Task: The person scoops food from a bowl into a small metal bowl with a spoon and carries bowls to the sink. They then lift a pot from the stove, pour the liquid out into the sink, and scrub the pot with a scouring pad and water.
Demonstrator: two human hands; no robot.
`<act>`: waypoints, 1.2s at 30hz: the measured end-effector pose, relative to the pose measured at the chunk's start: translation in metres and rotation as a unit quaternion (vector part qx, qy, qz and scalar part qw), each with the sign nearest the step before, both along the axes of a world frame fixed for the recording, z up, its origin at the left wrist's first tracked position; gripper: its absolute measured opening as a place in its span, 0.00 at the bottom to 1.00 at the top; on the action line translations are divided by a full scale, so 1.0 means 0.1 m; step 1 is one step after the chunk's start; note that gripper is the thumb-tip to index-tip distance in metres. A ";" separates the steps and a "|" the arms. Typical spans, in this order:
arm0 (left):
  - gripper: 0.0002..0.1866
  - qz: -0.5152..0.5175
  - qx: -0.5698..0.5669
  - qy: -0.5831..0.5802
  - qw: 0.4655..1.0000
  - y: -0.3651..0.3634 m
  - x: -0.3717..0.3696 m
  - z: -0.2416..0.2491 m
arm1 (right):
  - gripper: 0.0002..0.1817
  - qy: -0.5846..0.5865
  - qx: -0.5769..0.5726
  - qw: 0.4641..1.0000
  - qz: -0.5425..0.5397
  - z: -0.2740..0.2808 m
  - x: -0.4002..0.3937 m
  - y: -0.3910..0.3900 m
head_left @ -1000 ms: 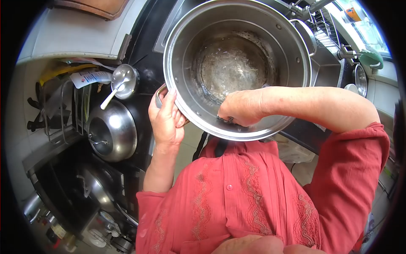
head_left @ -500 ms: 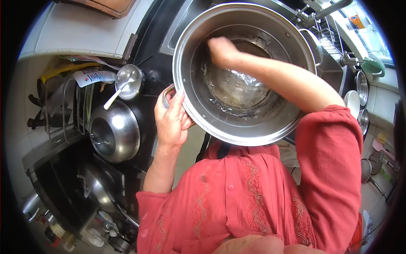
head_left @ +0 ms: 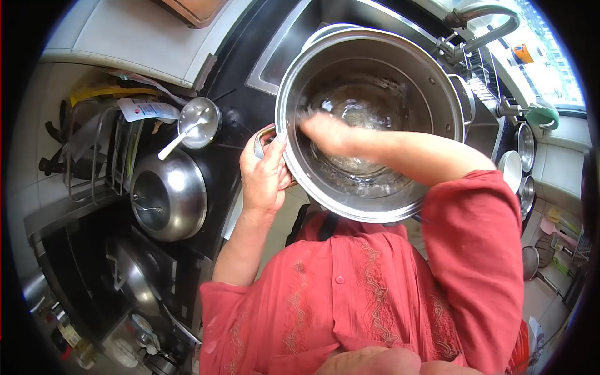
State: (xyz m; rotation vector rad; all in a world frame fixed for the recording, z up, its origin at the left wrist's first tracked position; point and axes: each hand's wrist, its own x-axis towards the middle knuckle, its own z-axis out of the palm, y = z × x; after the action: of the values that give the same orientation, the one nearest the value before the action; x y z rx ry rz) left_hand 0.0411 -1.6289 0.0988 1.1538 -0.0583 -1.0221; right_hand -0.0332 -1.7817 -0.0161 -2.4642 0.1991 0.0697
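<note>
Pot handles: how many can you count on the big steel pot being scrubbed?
2. One pot handle sits on the near-left rim, gripped by the left hand. The other handle sticks out on the right rim, free. The right hand is inside the steel pot.

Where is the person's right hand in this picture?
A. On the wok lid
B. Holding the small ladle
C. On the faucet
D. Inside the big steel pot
D: the right hand reaches down inside the big steel pot, while the left hand grips its handle at the rim.

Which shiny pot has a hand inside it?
The big steel pot by the sink: the right hand is inside, the left hand has a grip on its handle.
</note>
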 end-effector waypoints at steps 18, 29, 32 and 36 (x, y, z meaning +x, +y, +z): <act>0.09 -0.014 0.032 0.000 0.999 -0.01 0.02 0.02 | 0.07 -0.233 0.111 0.956 -0.137 1.08 0.01 0.16; 0.10 -0.006 -0.031 0.037 0.999 0.05 -0.02 -0.01 | 0.10 0.161 -0.260 0.947 -0.103 0.11 -0.17 -0.89; 0.11 0.006 -0.039 0.038 0.999 0.04 -0.01 -0.02 | 0.12 0.265 -0.256 0.923 0.109 0.25 -0.39 -0.56; 0.12 0.047 -0.010 0.021 0.999 -0.01 -0.08 0.01 | 0.11 0.163 -0.076 0.980 0.083 0.20 -0.40 0.17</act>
State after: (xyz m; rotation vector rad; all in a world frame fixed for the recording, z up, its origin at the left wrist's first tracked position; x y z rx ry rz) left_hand 0.0329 -1.6296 0.1000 1.1065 0.0195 -0.9610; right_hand -0.0732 -1.7647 0.0035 -2.6053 0.1430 0.5525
